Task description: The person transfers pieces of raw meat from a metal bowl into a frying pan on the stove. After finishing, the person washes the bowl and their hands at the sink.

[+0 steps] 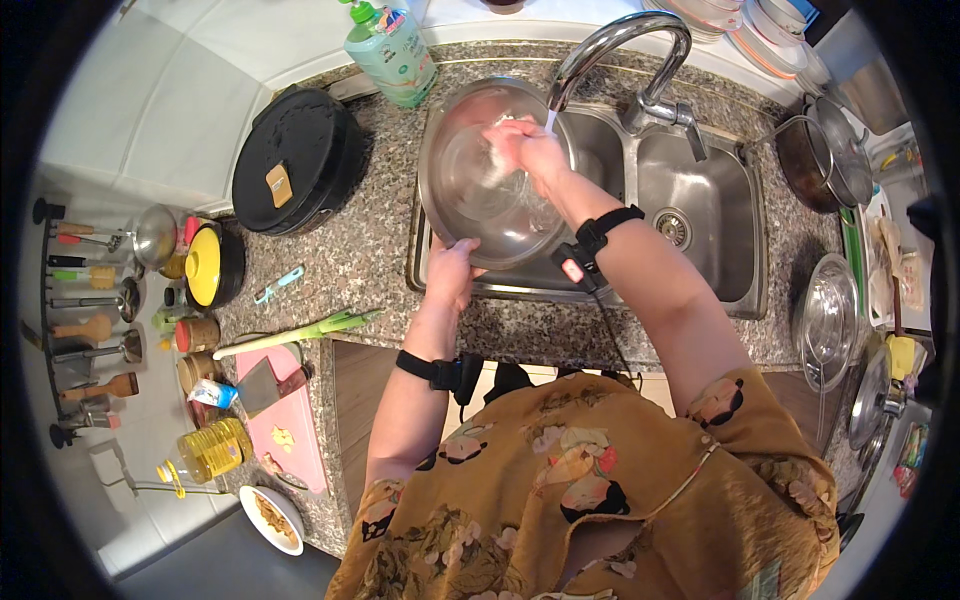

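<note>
A large stainless steel bowl (459, 196) is tilted over the left basin of the double sink (724, 266). My left hand (450, 274) grips its near rim, thumb on the rim and fingers partly hidden underneath. Inside the bowl, my right hand (531, 148) is blurred by motion, amid splashing water. Whether its fingers close on something is unclear. A thin stream of water (551, 121) runs from the chrome faucet (664, 45) beside that hand.
Left of the sink are a black electric pan (300, 150), a peeler (280, 284), a leek (300, 330), and a cleaver (262, 386) on a pink cutting board (304, 457). A soap bottle (394, 64) stands behind. Rightward are a pot (802, 169) and glass bowl (829, 322).
</note>
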Motion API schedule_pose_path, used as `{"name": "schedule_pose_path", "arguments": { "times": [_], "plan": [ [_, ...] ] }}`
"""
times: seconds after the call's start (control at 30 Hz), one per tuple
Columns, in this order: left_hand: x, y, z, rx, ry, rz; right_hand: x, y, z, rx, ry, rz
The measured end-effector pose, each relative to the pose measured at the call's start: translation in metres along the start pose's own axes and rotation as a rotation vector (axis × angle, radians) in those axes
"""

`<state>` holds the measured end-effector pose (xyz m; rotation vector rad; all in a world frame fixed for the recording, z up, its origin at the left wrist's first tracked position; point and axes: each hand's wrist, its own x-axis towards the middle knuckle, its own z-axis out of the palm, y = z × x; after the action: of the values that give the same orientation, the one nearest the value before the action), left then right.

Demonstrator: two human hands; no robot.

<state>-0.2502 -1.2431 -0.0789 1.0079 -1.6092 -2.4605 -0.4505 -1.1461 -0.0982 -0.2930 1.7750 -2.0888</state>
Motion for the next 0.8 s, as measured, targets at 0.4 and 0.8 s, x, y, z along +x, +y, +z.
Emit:
{"name": "schedule_pose_path", "arguments": {
  "times": [0.4, 0.8],
  "plan": [
    [0.039, -0.033, 0.009, 0.463, 0.053, 0.601, -0.077, -0.052, 0.104, 0.213, -0.021, -0.023],
    [0.003, 0.005, 0.002, 0.071, -0.312, 0.102, -0.101, -0.036, 0.061, -0.41, -0.445, -0.12]
  ]
}}
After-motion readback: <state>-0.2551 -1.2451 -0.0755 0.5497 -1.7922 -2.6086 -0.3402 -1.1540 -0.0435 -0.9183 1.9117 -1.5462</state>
